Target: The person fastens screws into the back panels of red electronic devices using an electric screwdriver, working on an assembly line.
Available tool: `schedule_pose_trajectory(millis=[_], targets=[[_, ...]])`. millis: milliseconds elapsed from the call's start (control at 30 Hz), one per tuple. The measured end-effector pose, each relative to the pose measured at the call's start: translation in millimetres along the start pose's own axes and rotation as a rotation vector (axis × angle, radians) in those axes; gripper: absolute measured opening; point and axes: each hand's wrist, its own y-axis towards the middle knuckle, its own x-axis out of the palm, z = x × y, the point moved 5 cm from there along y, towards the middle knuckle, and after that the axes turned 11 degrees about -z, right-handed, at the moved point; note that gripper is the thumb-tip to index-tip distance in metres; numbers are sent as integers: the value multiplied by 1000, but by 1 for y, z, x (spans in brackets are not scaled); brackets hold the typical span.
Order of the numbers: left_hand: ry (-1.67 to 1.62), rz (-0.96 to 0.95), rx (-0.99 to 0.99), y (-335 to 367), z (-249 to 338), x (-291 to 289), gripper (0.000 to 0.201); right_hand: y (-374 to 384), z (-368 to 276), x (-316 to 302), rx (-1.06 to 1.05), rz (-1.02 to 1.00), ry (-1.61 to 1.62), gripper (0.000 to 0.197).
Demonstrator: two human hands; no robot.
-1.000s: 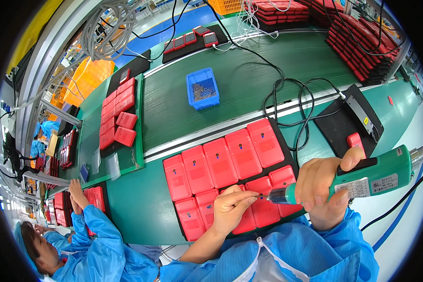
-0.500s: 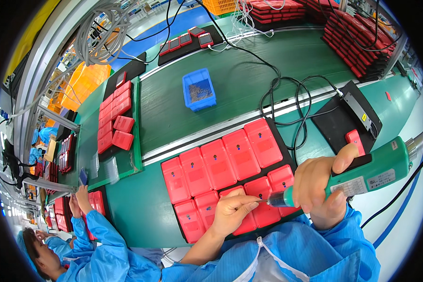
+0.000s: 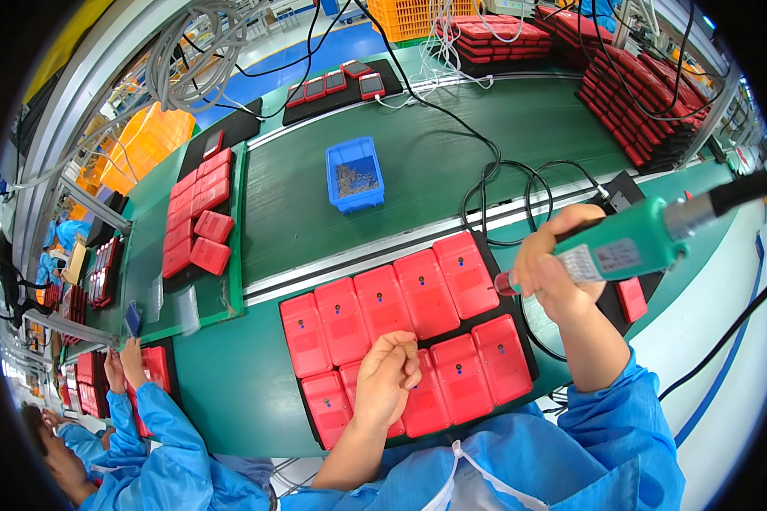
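Note:
My right hand [image 3: 556,271] is wrapped round a green electric screwdriver [image 3: 626,245]. Its tip points left, over the right end of the far row of red plastic housings [image 3: 424,289]. These lie in two rows on a black mat [image 3: 522,345], each with small dark and blue spots on its back. Above the middle of the near row is my left hand [image 3: 385,375], fingers curled and pinched together. Whatever it holds, if anything, is hidden. It covers part of the housings beneath.
A blue bin [image 3: 355,201] of small screws stands on the green belt. Black cables [image 3: 488,175] loop at its right. Red housings are stacked high at the far right [image 3: 643,106] and laid out at left [image 3: 200,192]. A co-worker's hands [image 3: 128,366] work at lower left.
The screwdriver has lifted off the near row and moved up and right with my right hand. My left hand has shifted left, away from the screwdriver's tip.

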Motion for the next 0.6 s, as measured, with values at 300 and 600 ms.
schedule_pose_trajectory(millis=[300, 600], targets=[[131, -91, -70, 1, -1, 2, 16, -5, 24, -5, 78, 7, -110, 31], [67, -52, -77, -3, 1, -5, 19, -8, 32, -3, 66, -7, -132, 33]])
